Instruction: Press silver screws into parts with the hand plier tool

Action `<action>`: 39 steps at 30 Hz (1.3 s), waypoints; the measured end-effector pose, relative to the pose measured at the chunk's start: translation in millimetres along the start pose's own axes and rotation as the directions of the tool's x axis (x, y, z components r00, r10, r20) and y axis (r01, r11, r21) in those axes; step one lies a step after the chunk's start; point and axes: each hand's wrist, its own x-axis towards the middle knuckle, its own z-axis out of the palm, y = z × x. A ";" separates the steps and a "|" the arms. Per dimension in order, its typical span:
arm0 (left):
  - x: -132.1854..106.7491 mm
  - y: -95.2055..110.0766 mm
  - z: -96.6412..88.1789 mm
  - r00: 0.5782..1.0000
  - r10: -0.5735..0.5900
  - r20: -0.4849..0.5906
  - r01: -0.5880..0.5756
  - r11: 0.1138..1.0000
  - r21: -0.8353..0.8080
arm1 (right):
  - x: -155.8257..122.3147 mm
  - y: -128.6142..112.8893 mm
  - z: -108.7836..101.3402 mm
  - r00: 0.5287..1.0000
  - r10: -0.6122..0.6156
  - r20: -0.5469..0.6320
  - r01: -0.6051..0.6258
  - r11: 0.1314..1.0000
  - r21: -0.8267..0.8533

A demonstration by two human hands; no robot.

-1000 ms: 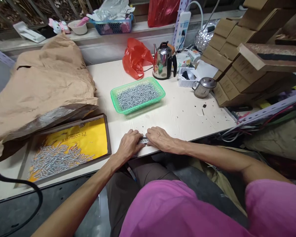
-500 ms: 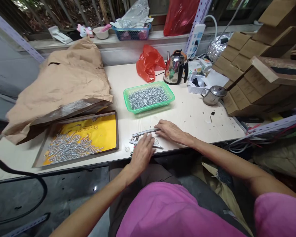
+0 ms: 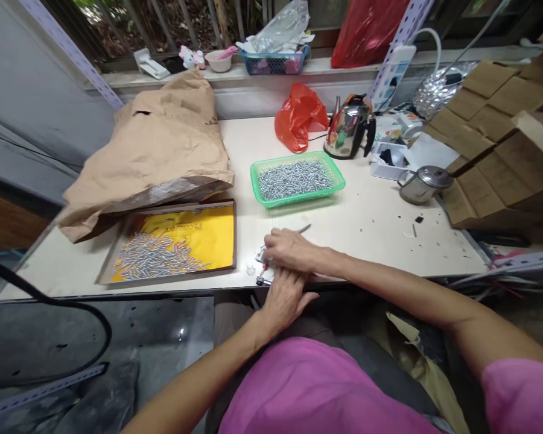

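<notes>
A small metal lever device (image 3: 259, 255) with a red part lies at the table's front edge, mostly covered by my hands. One grey lever end (image 3: 304, 228) sticks out behind my right hand. My right hand (image 3: 292, 250) lies over the device, its fingers curled down at the left end near the red part; what the fingertips hold is hidden. My left hand (image 3: 284, 301) reaches in from the front, fingers stretched out and thumb apart, its fingertips tucked beneath my right hand. Beyond stands a green basket (image 3: 297, 203) full of small metal pins (image 3: 294, 179).
To the left, a shallow tray (image 3: 234, 235) with a yellow lining holds longer metal pins (image 3: 151, 256). Behind it slumps a brown paper sack (image 3: 163, 132). A kettle (image 3: 350, 129), a red bag (image 3: 298, 117), a metal pot (image 3: 423, 184) and stacked cardboard boxes (image 3: 489, 150) stand further back and right.
My right hand has moved left from the lever's end to the device's red-part end. My left hand has slid right and toward me, partly under the right one. The view has shifted left.
</notes>
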 end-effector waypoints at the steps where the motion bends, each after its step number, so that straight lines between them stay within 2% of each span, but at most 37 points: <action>1: -2.2 -0.2 2.5 1.000 -0.018 0.019 0.018 1.000 -0.005 | 5.5 -9.7 3.5 0.996 -0.082 0.027 0.082 0.997 -0.001; 4: -9.0 -0.3 9.2 0.997 -0.044 0.058 0.045 0.999 -0.013 | 18.9 -29.4 18.0 0.979 -0.197 0.042 0.198 0.980 -0.022; 7: -13.2 2.4 11.8 0.999 -0.032 0.035 0.032 0.999 -0.012 | 29.9 -37.7 27.1 0.981 -0.194 0.028 0.194 0.981 -0.004; 9: -14.0 3.4 7.8 1.000 -0.002 0.007 0.002 1.000 -0.025 | 34.3 -38.7 21.5 0.984 -0.170 -0.048 0.172 0.984 0.049; 10: -14.1 1.7 2.8 1.000 0.019 -0.013 -0.019 0.999 -0.032 | 35.0 -37.0 13.9 0.981 -0.143 -0.131 0.155 0.984 0.085; 12: -15.1 -9.8 -15.0 0.996 0.041 -0.080 -0.042 0.999 -0.014 | 32.7 -26.4 -9.5 0.935 -0.046 -0.351 0.105 0.983 0.152; 14: -18.7 -35.1 -43.6 0.983 -0.029 -0.181 0.042 0.997 0.068 | 26.3 -3.8 -38.1 0.832 0.094 -0.547 0.015 0.982 0.190; 16: -25.6 -71.9 -79.5 0.937 -0.211 -0.279 0.265 0.949 0.173 | 17.5 28.7 -62.1 0.731 0.248 -0.636 -0.169 0.968 0.184; 18: -34.6 -112.5 -115.0 0.861 -0.383 -0.334 0.481 0.827 0.292 | 7.8 61.8 -74.0 0.705 0.322 -0.632 -0.312 0.941 0.131; 20: -43.6 -147.2 -142.2 0.792 -0.496 -0.355 0.608 0.695 0.384 | -1.7 83.9 -72.4 0.720 0.355 -0.596 -0.407 0.912 0.051; 21: -47.4 -160.2 -151.4 0.778 -0.534 -0.331 0.628 0.657 0.416 | -6.3 88.0 -67.6 0.736 0.359 -0.575 -0.424 0.905 0.022; 24: -53.9 -180.0 -163.2 0.754 -0.623 -0.207 0.634 0.610 0.475 | -20.6 72.1 -44.6 0.808 0.336 -0.483 -0.364 0.931 0.038; 27: -52.4 -182.7 -163.7 0.732 -0.668 -0.136 0.635 0.595 0.493 | -36.9 33.6 -18.1 0.881 0.312 -0.356 -0.263 0.948 0.180; 31: -45.6 -188.4 -164.3 0.695 -0.709 -0.119 0.658 0.560 0.503 | -59.7 -5.8 12.9 0.941 0.286 -0.181 -0.229 0.931 0.284; 36: -40.3 -197.5 -171.2 0.684 -0.722 -0.103 0.662 0.556 0.502 | -79.9 -22.9 32.1 0.946 0.311 -0.088 -0.278 0.921 0.273; 39: -33.5 -185.0 -175.0 0.718 -0.684 -0.130 0.658 0.605 0.449 | -83.8 -25.2 33.5 0.940 0.336 -0.061 -0.318 0.926 0.204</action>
